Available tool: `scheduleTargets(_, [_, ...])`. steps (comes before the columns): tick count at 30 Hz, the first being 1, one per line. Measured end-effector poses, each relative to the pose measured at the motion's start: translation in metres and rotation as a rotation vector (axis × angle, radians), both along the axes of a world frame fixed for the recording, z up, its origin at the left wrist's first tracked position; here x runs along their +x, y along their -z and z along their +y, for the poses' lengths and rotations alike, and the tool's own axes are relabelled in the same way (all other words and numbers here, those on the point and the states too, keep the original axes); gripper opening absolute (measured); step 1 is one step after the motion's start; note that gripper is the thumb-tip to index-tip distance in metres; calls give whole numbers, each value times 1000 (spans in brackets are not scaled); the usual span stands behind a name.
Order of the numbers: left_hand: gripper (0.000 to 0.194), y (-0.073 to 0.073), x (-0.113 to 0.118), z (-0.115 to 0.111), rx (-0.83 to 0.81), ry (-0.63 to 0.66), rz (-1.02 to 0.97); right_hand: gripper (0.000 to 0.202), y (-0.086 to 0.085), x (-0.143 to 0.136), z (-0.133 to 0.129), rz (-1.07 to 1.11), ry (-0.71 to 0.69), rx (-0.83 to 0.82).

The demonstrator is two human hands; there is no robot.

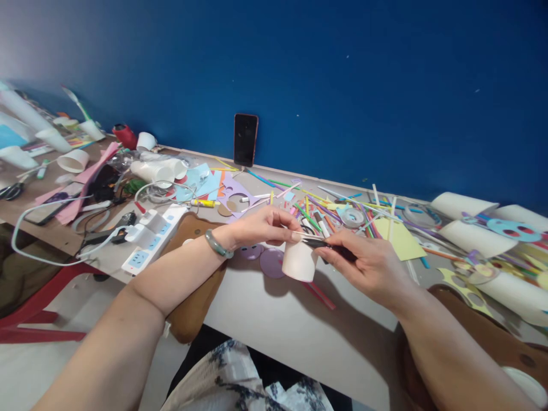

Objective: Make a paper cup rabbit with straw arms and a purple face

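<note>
A white paper cup (299, 262) hangs just above the table in front of me. The fingers of my left hand (269, 225) are closed on the cup's upper edge, with a green bangle on that wrist. My right hand (366, 262) grips a slim black tool (338, 250) whose tip meets the top of the cup near my left fingertips. Whether that tool is a pen or scissors cannot be made out. Purple paper circles (272, 262) lie just behind the cup, and a red strip (321, 295) lies under it.
Colored sticks and markers are strewn along the back. A phone (245, 140) leans on the blue wall. To the left lie a power strip (148, 251), white cables and paper cups (73, 161). Cut cups (479, 237) and yellow paper (400, 237) lie at right.
</note>
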State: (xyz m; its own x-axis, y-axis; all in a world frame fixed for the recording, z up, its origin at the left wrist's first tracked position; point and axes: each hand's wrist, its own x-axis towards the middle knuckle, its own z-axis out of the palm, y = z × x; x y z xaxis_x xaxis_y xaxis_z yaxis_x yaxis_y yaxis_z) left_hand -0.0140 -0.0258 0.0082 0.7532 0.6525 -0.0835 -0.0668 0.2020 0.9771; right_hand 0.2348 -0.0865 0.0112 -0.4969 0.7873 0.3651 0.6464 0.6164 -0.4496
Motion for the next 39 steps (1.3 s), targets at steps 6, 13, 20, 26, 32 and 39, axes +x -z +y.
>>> scheduleTargets(6, [32, 4, -1, 1, 6, 11, -48, 22, -2, -3, -1, -17, -5, 44])
scheduleTargets(13, [30, 5, -1, 1, -1, -10, -57, 23, 6, -3, 1, -16, -9, 123])
scheduleTargets(20, [38, 1, 0, 0, -34, -33, -46, 26, 8, -8, 3, 132, 50, 48])
scheduleTargets(26, [39, 3, 4, -1, -4, -98, -84, 36, 14, -11, 16, 768, 114, -326])
scheduleTargets(32, [38, 3, 9, -6, 106, -220, -38, 27, 0, -11, 6, 429, 159, -132])
scheduleTargets(39, [32, 0, 11, -8, 177, -282, 75, 17, 0, -7, -3, -36, 170, 160])
